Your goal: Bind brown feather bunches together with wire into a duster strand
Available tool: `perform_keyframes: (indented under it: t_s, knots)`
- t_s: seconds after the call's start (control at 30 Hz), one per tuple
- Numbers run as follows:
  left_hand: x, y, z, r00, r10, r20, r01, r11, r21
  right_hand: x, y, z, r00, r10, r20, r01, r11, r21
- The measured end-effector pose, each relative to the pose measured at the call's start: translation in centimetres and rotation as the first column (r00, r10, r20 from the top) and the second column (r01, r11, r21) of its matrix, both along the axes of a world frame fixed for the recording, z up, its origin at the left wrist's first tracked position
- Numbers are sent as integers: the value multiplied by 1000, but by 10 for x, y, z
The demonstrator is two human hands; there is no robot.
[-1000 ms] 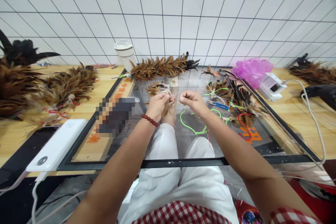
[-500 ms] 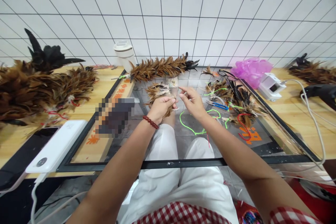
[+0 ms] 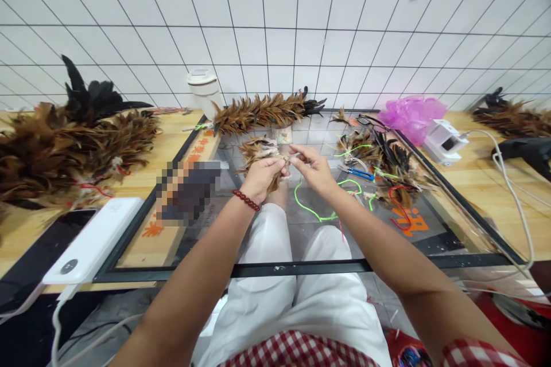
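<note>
While a white tiled wall [image 3: 279, 6] is faced across a workbench, a black-framed glass panel [image 3: 310, 267] is used as the work surface, with a long brown feather garland [image 3: 258, 112] laid along its far edge. By the left hand [image 3: 264, 176], closed in a pinch, a small feather bunch [image 3: 258, 152] is held near the panel's middle. The right hand [image 3: 315, 171] is set against the bunch's pale base, thumb and forefinger nearly together; whether anything is caught between them cannot be told. Green cord [image 3: 328, 218] and blue snips [image 3: 360, 173] are left to one side. For tidy work, the bunch is best pinned firmly at its base, quill ends lined up evenly, and any fingertip pull made gently, lest single shafts be bent.
</note>
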State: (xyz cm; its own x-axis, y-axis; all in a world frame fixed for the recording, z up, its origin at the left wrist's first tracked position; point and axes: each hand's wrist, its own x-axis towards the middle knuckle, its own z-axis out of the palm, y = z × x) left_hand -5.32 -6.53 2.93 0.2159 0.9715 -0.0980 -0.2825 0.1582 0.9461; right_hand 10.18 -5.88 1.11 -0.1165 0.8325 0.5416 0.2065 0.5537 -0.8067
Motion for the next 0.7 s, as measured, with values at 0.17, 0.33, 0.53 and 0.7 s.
perform_keyframes:
  t_s: [0.17,0.33,0.53,0.7]
  knots:
    - [0,-1,-1,998,-36,-42,37,999,37,-1,6,-5,990,-11,-137,-8,991,-136]
    - [1,-1,-2,991,-94,-93,98,994,45,-1,6,-3,982,23,-190,-68,971,-231]
    - [0,2,0,998,59,28,-60,998,24,5,-2,8,956,236,-174,-285,890,-357]
    - [-1,5,0,989,106,107,-103,994,-27,0,-8,8,964,253,-83,-266,916,-299]
